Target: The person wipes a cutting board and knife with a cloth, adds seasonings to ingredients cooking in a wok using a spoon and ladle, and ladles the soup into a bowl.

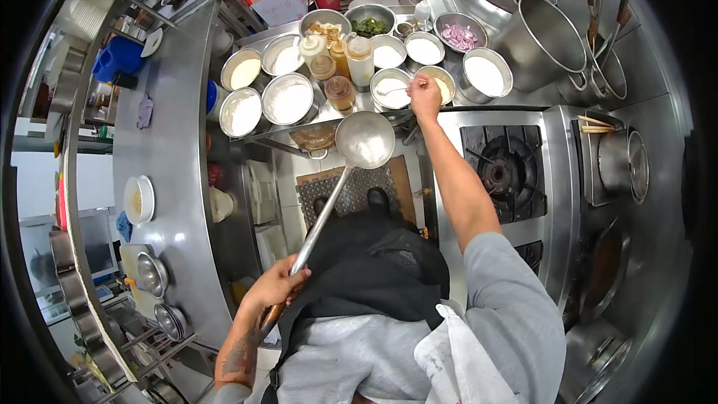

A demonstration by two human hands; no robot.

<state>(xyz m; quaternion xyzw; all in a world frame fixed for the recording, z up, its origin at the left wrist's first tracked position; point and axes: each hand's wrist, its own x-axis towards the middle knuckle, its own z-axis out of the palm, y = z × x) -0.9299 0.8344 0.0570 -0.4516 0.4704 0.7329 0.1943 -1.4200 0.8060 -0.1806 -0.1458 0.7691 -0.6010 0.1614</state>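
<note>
My left hand (pixel 278 284) is wrapped round the wooden-ended handle of a large metal ladle (pixel 365 140). The ladle's bowl hangs near the front edge of the shelf of containers. At that shelf, the fingers of my right hand (pixel 425 96) are pinched on a small spoon (pixel 394 91), whose other end lies over a round container of white powder (pixel 383 100). Just behind my right hand is a container with yellowish contents (pixel 443 84). Squeeze bottles (pixel 360 60) stand left of the powder container. More round containers of white powder (pixel 289 99) are around them.
A gas burner (pixel 499 168) is to the right of my forearm. Behind it stands a tall steel pot (pixel 550 37). Bowls of chopped onion (pixel 459 33) and green leaves (pixel 369 25) sit at the back. A steel counter (pixel 176 135) runs along the left.
</note>
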